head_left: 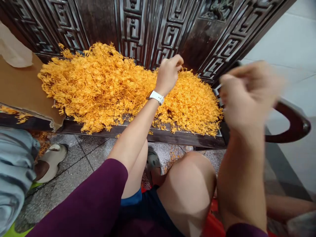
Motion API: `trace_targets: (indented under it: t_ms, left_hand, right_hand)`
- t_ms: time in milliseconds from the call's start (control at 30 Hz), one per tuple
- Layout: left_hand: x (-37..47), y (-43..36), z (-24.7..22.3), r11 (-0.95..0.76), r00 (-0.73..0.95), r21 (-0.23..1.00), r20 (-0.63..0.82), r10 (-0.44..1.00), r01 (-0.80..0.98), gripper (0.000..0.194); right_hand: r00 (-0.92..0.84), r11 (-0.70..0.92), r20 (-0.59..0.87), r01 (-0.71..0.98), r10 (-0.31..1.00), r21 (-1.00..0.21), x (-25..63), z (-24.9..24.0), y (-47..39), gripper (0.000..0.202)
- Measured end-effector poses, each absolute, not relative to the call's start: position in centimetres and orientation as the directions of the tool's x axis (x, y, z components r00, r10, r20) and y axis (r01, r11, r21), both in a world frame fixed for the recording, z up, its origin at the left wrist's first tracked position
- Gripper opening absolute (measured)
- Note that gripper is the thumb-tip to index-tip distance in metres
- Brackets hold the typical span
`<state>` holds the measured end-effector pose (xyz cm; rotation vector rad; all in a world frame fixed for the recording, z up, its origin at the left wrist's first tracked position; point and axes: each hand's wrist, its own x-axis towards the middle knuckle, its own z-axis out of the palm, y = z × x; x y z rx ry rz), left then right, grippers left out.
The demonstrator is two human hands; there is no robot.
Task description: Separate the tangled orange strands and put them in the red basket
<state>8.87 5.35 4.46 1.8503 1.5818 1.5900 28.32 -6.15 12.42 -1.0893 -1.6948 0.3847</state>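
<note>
My left hand (170, 70), with a white watch (156, 97) on its wrist, is over a large heap of orange-yellow artificial flower sprigs (98, 85). Its thumb and fingers are closed in a pinch at the heap's back edge; what they hold is hidden. Up and to the right, apart from the heap, is my right hand (249, 95). Motion blurs it, but its fingers are curled closed, and anything in them is too smeared to make out. The right part of the heap (195, 102) lies between my two hands.
The sprigs lie on a dark wooden bench (187, 140) with a carved back (101, 23). A cardboard piece (22, 85) stands at the left. The bench's curved armrest (293, 131) is at right. Another person's leg in grey cloth (14, 168) is at lower left. Orange scraps (174, 156) litter the tiled floor.
</note>
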Motion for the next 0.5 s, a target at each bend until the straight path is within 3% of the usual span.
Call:
trace_targets:
  t_ms: [33, 133, 200, 333, 500]
  left_hand:
    - [9.5, 4.7, 5.4, -0.424, -0.163, 0.726, 0.586, 0.794, 0.542, 0.017]
    - [10.8, 3.7, 6.6, -0.479, -0.188, 0.737, 0.618, 0.763, 0.476, 0.008]
    - [11.3, 3.9, 6.5, -0.495, -0.227, 0.779, 0.6, 0.767, 0.384, 0.019]
    - [12.4, 4.9, 5.7, -0.522, -0.217, 0.85, 0.525, 0.823, 0.078, 0.044]
    - [12.5, 5.0, 5.9, -0.418, -0.196, 0.849, 0.372, 0.907, -0.323, 0.052]
  right_hand:
    - [-0.069, 0.541, 0.586, 0.485, 0.807, -0.687, 27.3, 11.7, -4.2, 0.013]
    - [-0.042, 0.424, 0.447, 0.408, 0.893, -0.809, 24.8, 8.6, 0.7, 0.033]
    - [-0.055, 0.4, 0.407, 0.34, 0.912, -0.851, 24.1, 6.3, 2.5, 0.041]
    - [-0.095, 0.412, 0.402, 0.278, 0.911, -0.868, 24.3, 2.8, 3.1, 0.039]
    - [-0.041, 0.317, 0.315, 0.171, 0.948, -0.933, 25.6, 1.1, 3.2, 0.046]
